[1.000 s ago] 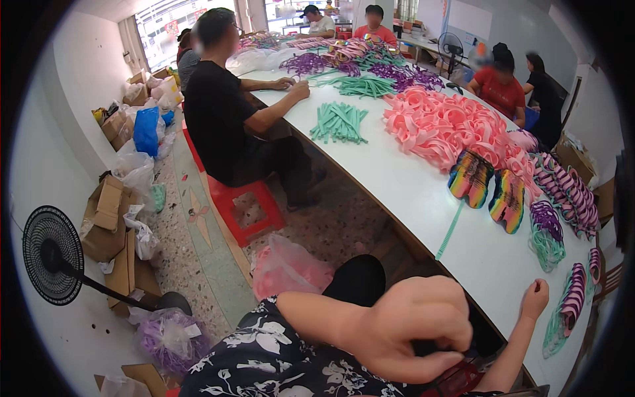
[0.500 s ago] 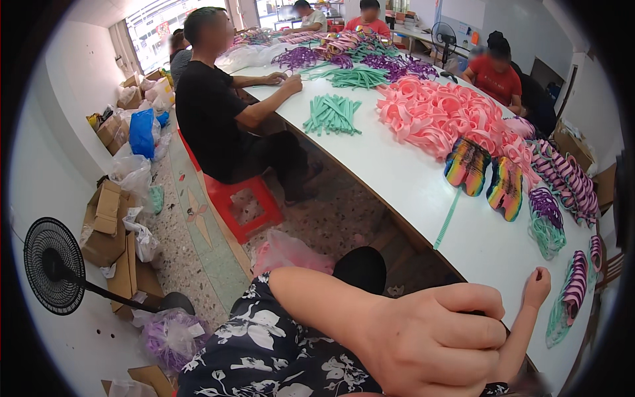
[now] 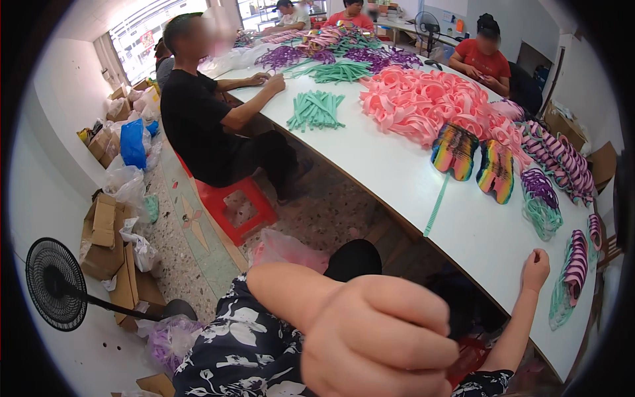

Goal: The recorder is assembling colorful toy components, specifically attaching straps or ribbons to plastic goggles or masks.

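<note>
My left hand (image 3: 380, 334) is raised close in front of me, large in view, curled into a fist with nothing sticking out of it. Toward the right, my right hand (image 3: 536, 270) rests on the near edge of the white table (image 3: 397, 173), its fingers loosely closed and no object showing in them. Beyond that hand lie a purple strap bundle in green netting (image 3: 542, 202) and a striped pink-and-purple bundle (image 3: 574, 268). Two rainbow-coloured, shoe-shaped pieces (image 3: 455, 151) lie farther up the table, beside a thin green strip (image 3: 438, 206).
A big heap of pink straps (image 3: 423, 102) covers the table's middle, with green strips (image 3: 316, 110) to its left. A person in black (image 3: 198, 119) sits on a red stool (image 3: 241, 208). Another person in red (image 3: 486, 63) sits across. A black fan (image 3: 56, 284) and cardboard boxes (image 3: 106, 228) stand left.
My left fist has moved left and looks larger. The whole view has shifted a little. My right hand stays at the table's edge. The person in red across the table has raised their head.
</note>
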`<state>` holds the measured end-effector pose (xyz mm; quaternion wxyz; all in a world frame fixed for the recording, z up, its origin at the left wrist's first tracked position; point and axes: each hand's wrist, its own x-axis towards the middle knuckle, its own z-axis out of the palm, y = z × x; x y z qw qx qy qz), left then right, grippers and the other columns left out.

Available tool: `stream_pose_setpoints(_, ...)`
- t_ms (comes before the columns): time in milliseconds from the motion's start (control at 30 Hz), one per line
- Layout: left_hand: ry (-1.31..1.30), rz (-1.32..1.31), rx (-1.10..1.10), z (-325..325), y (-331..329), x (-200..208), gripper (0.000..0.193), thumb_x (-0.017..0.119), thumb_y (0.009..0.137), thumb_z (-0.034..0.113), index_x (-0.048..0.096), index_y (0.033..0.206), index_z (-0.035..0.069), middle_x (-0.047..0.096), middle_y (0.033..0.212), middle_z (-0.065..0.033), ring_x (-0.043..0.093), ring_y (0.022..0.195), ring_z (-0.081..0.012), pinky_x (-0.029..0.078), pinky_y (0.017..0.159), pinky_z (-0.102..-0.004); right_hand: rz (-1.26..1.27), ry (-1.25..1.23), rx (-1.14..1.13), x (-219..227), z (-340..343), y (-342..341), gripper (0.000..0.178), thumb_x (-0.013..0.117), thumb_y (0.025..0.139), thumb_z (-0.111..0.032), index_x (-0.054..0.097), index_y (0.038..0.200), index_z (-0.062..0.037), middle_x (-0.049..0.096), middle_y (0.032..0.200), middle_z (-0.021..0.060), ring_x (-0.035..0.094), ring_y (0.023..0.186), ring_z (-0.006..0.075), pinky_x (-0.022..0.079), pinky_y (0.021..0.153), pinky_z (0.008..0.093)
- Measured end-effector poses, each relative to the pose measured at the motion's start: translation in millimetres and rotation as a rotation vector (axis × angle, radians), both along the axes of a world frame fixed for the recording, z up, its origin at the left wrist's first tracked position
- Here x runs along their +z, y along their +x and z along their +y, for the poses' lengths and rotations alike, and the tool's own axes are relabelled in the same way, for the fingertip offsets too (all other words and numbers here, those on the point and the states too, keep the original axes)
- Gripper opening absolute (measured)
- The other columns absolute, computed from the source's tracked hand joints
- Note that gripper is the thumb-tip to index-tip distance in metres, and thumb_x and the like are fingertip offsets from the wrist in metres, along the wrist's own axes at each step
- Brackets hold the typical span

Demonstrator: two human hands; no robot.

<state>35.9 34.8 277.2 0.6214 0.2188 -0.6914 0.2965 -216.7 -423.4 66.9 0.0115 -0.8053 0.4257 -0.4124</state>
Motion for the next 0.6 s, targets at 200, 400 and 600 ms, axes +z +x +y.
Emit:
stream_pose_setpoints(200, -0.123, 0.008, 0.295, 4.6, -8.2, -2.9, 0.016, 0.072, 0.086, 0.007, 0.06, 0.075, 0.011, 0.058, 0.082, 0.0026, 0.061, 0.079, -0.0155, 0.047, 0.07, -0.0313, -0.013, 0.0, -0.004, 4.7, 4.5, 0.1, 0.011, 0.062, 0.088, -0.007, 0.067, 0.095, 0.0003, 0.067, 0.087, 0.0132, 0.064, 0.076, 0.0253, 0.052, 0.072, 0.0352)
stream_pose_setpoints(400, 0.104, 0.007, 0.09, -0.8, -7.7, -4.2, 0.009, 0.061, 0.087, 0.007, 0.062, 0.082, -0.001, 0.06, 0.089, -0.0119, 0.061, 0.081, -0.0298, 0.05, 0.072, -0.0411, -0.025, 0.033, 0.008, 9.2, 9.8, 5.0, 0.011, 0.061, 0.089, -0.007, 0.066, 0.095, 0.0004, 0.067, 0.088, 0.0135, 0.064, 0.076, 0.0255, 0.052, 0.072, 0.0351)
stream_pose_setpoints(600, 0.296, -0.227, 0.149, -37.7, 1.0, -15.6, 0.009, 0.067, 0.08, 0.005, 0.059, 0.078, 0.001, 0.062, 0.089, -0.0113, 0.065, 0.085, -0.0284, 0.053, 0.075, -0.043, -0.003, 0.041, -0.014, 5.8, 9.8, 4.0, 0.011, 0.06, 0.088, -0.006, 0.065, 0.095, 0.0016, 0.066, 0.091, 0.0151, 0.064, 0.08, 0.0289, 0.052, 0.075, 0.037)
